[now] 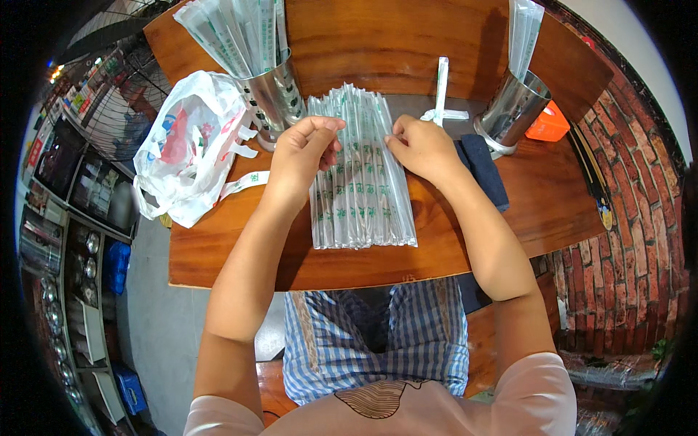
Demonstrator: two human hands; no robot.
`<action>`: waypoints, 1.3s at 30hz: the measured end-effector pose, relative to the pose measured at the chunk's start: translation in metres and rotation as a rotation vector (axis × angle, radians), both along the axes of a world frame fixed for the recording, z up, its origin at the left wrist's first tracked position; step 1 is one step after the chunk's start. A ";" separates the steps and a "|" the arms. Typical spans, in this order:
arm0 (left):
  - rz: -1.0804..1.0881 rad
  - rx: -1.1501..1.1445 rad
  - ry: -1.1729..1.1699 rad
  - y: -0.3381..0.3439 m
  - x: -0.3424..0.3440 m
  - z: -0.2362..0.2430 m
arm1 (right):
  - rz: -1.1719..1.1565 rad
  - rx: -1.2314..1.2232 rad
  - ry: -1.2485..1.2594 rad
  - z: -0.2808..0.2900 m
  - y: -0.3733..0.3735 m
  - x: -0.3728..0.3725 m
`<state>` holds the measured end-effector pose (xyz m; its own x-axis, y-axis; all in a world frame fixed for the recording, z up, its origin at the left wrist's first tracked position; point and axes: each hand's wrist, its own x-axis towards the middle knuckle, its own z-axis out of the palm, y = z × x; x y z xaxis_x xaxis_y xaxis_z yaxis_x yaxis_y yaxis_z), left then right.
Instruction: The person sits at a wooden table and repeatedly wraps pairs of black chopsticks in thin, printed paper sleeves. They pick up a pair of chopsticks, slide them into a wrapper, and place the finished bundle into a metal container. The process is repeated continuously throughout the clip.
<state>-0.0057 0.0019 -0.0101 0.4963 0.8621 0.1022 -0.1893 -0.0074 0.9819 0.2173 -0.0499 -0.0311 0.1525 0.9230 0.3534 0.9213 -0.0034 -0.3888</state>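
A row of disposable chopsticks in clear sleeves with green print [361,189] lies side by side on the wooden table, in front of me. Over its upper left edge is my left hand [307,151], fingers curled and thumb against the forefinger; whether anything small is between them is hidden. My right hand [424,145] is closed at the upper right edge of the row, its fingertips against the outermost sleeves. What these fingertips grip, if anything, I cannot make out.
Left stands a metal cup [273,98] full of wrapped chopsticks, beside a white plastic bag [190,149]. A second metal cup [513,112] leans at the right, near a dark folded cloth [482,171] and an orange box [550,122]. White strips [441,94] lie behind my right hand.
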 end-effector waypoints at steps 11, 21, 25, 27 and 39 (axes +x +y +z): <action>-0.033 0.030 0.087 -0.012 0.004 0.006 | 0.072 -0.092 0.239 -0.018 0.005 0.012; -0.049 0.054 0.104 -0.013 0.003 0.006 | -0.042 -0.166 0.041 0.012 -0.012 0.000; -0.051 0.043 0.101 -0.015 0.005 0.007 | -0.061 -0.237 0.042 0.012 -0.011 0.001; -0.055 0.039 0.093 -0.015 0.005 0.007 | -0.066 -0.242 0.043 0.015 -0.013 0.000; -0.070 0.056 0.107 -0.013 0.005 0.003 | -0.050 -0.108 0.019 0.013 -0.012 0.007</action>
